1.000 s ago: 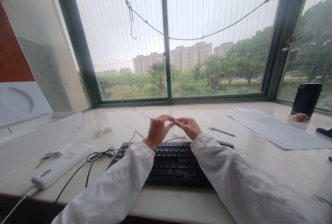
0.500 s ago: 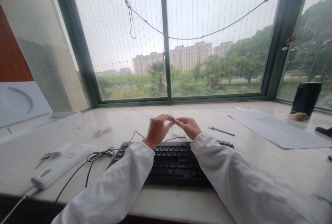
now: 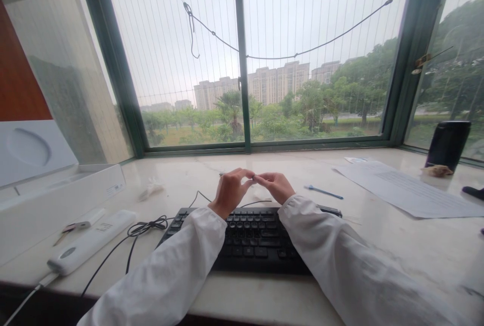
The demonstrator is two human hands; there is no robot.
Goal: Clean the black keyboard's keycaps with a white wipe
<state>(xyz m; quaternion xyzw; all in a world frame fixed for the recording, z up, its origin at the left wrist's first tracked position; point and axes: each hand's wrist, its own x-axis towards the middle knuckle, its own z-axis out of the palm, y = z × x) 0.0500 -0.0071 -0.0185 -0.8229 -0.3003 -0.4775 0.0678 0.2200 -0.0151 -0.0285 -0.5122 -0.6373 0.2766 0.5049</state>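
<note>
My left hand (image 3: 231, 192) and my right hand (image 3: 277, 186) meet fingertip to fingertip above the back edge of a black keyboard (image 3: 251, 252). Both are pinched closed, thumb against finger. A tiny dark speck shows where the fingertips join; it is too small to name, and the fingers cover most of it. The keyboard lies flat under my wrists, its left and right ends partly hidden by my white sleeves. Behind my left hand, a small object pokes out on the tabletop, mostly covered.
A blue pen-like stick (image 3: 324, 192) and printed paper (image 3: 404, 190) lie to the right, near a dark upright object (image 3: 448, 145). On the left are a bundled black cable (image 3: 147, 225), a white power strip-like block (image 3: 93, 241), and an open white box (image 3: 102, 185). Windows (image 3: 321, 94) stand behind.
The view has shifted very slightly. Both hands keep the same fingertip pinch in nearly the same place, and the keyboard stays put.
</note>
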